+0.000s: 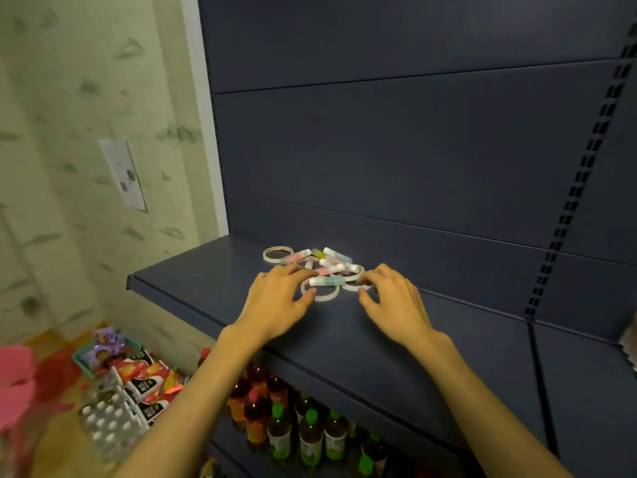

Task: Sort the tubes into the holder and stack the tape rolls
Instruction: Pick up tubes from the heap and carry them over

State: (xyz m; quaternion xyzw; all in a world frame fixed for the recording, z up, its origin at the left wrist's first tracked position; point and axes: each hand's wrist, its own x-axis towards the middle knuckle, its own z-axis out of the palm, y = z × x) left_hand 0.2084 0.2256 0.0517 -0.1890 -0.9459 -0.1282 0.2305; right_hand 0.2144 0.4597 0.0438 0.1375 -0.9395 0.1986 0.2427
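Reaching into the pile at frame centre, the left hand (275,298) and right hand (389,298) rest with fingers loosely spread, gripping nothing, touching tape rolls (320,293) under jumbled tubes (325,281) on the shelf (206,281). Pulling a roll could send tubes rolling off; no holder shows.

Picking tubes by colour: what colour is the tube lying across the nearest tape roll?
Pale teal with white cap, head view.

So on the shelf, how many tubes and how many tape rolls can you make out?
Tubes: about 6 visible, piled and overlapping
Tape rolls: 4 visible, some partly covered
Holder: 0 in view
Total: about 10
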